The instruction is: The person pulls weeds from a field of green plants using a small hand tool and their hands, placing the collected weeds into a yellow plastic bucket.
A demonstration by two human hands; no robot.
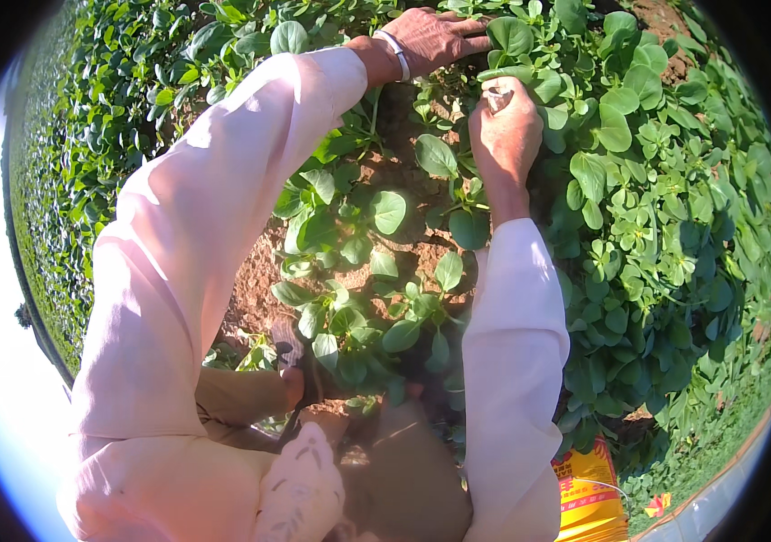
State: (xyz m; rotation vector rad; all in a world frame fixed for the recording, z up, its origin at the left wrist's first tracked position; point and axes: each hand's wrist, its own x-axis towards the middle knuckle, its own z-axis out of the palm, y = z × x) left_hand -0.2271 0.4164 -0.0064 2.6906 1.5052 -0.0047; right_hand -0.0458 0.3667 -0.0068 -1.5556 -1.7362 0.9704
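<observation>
My left hand, with a silver bracelet at its wrist, reaches palm down over the far plants. Its fingers stretch out to the right, their tips beside a broad-leafed green plant. Just below and to the right, my right hand is closed in a fist. A small greyish end of something shows at the thumb side of that fist; its kind cannot be made out. Leaves touch or crowd the right knuckles, and what lies under both hands is hidden.
Leafy seedlings grow in reddish soil between my arms. Denser greens spread along the right, and a wide planted field lies left. My legs and shoe are below. A yellow printed bag lies at lower right.
</observation>
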